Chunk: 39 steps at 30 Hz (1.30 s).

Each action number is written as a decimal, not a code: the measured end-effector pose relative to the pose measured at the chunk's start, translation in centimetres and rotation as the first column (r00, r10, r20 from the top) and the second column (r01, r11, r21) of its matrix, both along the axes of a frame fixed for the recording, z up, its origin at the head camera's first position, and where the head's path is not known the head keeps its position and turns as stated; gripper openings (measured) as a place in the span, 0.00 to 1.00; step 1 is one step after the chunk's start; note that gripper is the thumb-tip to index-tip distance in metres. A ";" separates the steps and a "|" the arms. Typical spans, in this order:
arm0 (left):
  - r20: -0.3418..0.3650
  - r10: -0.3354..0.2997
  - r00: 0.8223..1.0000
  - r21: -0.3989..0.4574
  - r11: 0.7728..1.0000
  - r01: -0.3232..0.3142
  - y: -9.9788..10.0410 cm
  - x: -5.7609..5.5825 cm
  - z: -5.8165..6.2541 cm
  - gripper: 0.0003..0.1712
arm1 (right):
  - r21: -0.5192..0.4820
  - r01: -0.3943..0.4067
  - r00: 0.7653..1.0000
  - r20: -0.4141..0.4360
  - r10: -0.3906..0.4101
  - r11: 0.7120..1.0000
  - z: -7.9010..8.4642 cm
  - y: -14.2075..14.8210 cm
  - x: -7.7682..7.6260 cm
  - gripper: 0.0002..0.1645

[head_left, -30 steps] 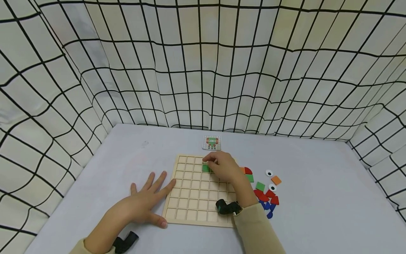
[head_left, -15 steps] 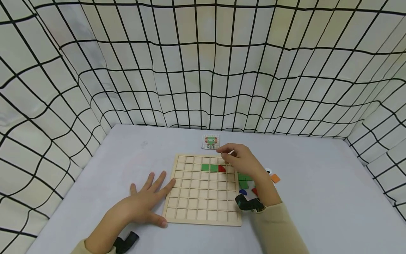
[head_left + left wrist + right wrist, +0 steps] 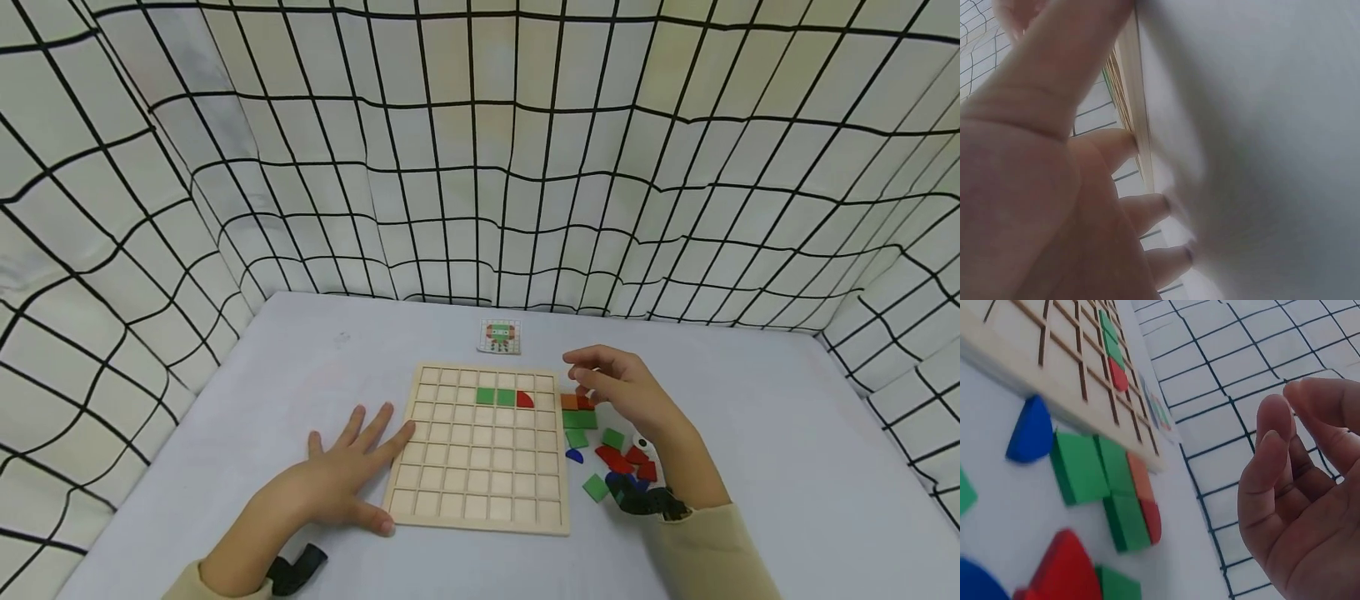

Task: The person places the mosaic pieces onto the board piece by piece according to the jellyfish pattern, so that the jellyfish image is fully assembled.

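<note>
Three netted walls (image 3: 495, 192) border the white table (image 3: 780, 450) beneath the board (image 3: 478, 460).

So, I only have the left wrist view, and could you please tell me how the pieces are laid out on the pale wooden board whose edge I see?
Observer: Two square green pieces and one red quarter-round piece lie side by side in the second row from the far edge of the pale wooden board.
Operator: Thank you; is the right hand holding anything?
Observer: Nothing shows in the right hand, in either the head or right wrist view.
Operator: And is there anything beyond the board's far edge?
Observer: Yes, a small white printed card lies there, apart from the board.
</note>
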<state>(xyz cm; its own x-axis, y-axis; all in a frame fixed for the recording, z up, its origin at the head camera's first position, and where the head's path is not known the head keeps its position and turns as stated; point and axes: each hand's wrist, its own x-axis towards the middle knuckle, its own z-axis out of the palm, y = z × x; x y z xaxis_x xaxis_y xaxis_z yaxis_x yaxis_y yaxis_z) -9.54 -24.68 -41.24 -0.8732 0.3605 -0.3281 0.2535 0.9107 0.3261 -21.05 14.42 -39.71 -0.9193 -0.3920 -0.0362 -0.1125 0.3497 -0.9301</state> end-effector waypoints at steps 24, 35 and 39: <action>0.007 0.004 1.000 0.000 1.000 -0.004 0.4 0.2 0.3 0.70 | 0.300 -0.050 0.999 0.018 0.047 0.953 -2.3 2.0 0.3 0.13; -0.005 0.002 1.000 0.003 1.000 -0.002 0.2 0.1 0.2 0.70 | 0.384 -0.040 0.999 -0.012 0.048 0.922 -2.5 1.6 0.1 0.10; -0.003 0.002 1.000 0.007 1.000 -0.002 0.2 0.1 0.2 0.70 | 0.397 -0.022 0.999 -0.022 0.034 0.918 -2.5 1.4 0.1 0.11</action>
<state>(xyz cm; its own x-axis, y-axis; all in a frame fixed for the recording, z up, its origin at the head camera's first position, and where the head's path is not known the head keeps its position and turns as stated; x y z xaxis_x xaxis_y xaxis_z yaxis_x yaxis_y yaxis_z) -9.42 -24.53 -41.00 -0.8751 0.3608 -0.3226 0.2525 0.9090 0.3317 -20.93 15.78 -42.23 -0.9109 -0.3766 -0.1685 -0.1517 0.6855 -0.7121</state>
